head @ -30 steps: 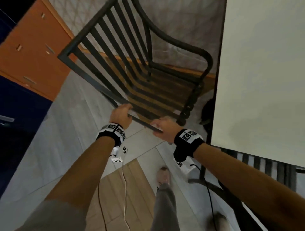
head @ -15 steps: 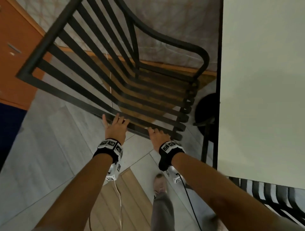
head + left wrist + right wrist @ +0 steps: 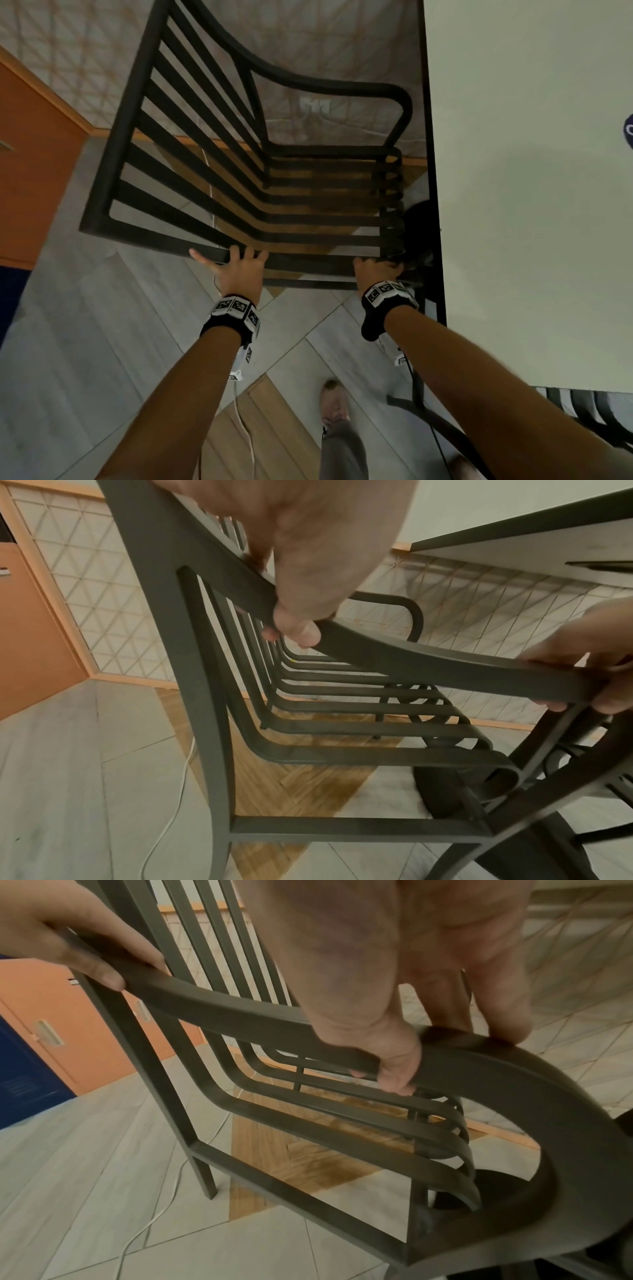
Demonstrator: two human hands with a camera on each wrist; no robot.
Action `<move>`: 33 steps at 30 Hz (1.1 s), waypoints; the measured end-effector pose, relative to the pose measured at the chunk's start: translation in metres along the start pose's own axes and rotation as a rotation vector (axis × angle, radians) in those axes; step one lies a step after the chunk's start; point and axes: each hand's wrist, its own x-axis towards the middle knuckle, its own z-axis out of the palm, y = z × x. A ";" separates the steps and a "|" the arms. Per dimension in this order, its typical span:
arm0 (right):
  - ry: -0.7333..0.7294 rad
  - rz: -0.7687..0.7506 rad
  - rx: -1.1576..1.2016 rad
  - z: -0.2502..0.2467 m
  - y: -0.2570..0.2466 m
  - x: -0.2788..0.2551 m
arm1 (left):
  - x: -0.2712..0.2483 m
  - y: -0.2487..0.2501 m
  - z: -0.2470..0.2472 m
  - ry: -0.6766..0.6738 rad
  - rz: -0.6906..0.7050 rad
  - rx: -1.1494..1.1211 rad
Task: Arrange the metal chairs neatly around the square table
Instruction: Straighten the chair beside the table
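A dark metal slatted chair (image 3: 274, 192) stands on the floor with its seat front against the edge of the pale square table (image 3: 531, 205) on the right. Both hands hold its near armrest. My left hand (image 3: 239, 270) grips the back end of that bar, fingers over the top and thumb beneath (image 3: 298, 631). My right hand (image 3: 375, 274) grips the front end, just before the armrest bends down (image 3: 394, 1042). The far armrest (image 3: 342, 89) curves along the other side. The chair's legs are mostly hidden in the head view.
A second metal chair (image 3: 582, 404) sits tucked under the table at lower right. The table's black pedestal base (image 3: 421, 219) stands beside the seat front. A white cable (image 3: 245, 431) trails across the floor. An orange cabinet (image 3: 34, 154) is left, and my foot (image 3: 334, 401) is below.
The chair has swung from a slanted position to square with the table edge and closer to it. My hands have spread apart along the armrest.
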 end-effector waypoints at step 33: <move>0.111 -0.523 0.449 -0.082 0.042 -0.183 | -0.129 0.035 -0.075 0.074 0.011 -0.552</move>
